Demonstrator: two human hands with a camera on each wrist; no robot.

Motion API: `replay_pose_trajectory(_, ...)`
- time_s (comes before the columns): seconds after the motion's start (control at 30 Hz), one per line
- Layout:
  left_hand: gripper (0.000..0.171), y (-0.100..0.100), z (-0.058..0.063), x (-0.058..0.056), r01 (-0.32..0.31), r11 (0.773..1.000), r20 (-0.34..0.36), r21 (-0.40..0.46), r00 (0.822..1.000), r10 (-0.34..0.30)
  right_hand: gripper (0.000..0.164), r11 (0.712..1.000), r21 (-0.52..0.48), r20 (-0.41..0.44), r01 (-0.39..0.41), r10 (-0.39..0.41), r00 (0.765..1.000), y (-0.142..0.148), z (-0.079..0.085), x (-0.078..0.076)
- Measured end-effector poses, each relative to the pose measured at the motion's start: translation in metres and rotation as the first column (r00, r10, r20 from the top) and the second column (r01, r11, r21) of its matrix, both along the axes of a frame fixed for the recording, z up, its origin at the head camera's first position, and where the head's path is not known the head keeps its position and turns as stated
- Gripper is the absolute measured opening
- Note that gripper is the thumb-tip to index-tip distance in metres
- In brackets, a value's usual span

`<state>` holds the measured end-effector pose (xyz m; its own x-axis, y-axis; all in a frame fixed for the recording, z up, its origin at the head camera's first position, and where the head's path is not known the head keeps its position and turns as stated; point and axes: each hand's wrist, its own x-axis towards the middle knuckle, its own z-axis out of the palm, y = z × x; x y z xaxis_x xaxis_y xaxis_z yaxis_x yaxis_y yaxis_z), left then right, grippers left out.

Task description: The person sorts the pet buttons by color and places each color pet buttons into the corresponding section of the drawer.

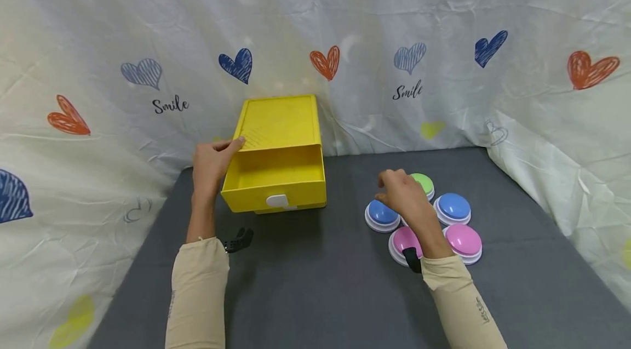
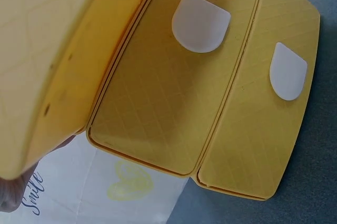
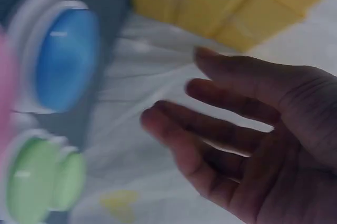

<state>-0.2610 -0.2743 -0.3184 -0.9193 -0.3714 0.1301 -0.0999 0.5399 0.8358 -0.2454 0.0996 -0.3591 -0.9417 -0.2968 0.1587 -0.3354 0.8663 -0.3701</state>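
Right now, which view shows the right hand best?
The right wrist view: the right hand is large there, fingers plainly visible. The head view shows it smaller, from above; the left wrist view doesn't show it.

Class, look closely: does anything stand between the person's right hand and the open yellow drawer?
Nothing visible does: in the head view, only grey tabletop shows between the right hand and the open yellow drawer.

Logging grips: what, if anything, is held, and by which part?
Right hand: nothing. Left hand touches the yellow box at its upper left front corner; gripping can't be confirmed.
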Motion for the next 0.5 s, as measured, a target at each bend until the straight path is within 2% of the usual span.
replay_pose_trajectory(0.07,0.072,-0.001,-0.001,0.0,0.0,1.0,0.007,0.006,1.0,0.0,0.028,0.999,0.049,0.075,-0.024,0.02,0.997,0.004,-0.015,-0.003)
replay_pose_trajectory(0.13,0.072,-0.002,-0.001,0.0,0.0,1.0,0.01,0.01,1.0,0.0,0.035,0.996,0.076,0.115,-0.048,0.039,0.993,0.005,-0.027,-0.005)
replay_pose_trajectory(0.27,0.072,-0.003,-0.002,0.0,0.005,1.0,0.004,0.016,1.0,-0.005,0.05,0.992,0.114,0.176,-0.061,0.04,0.983,0.003,-0.042,-0.006)
replay_pose_trajectory(0.4,0.071,-0.003,-0.002,0.0,0.006,1.0,-0.008,0.02,1.0,-0.006,0.05,0.988,0.139,0.221,-0.07,0.038,0.975,-0.001,-0.047,-0.005)
replay_pose_trajectory(0.5,0.07,-0.003,-0.002,0.0,0.011,1.0,-0.023,0.025,1.0,-0.01,0.045,0.989,0.135,0.19,-0.067,0.04,0.981,-0.003,-0.048,-0.002)
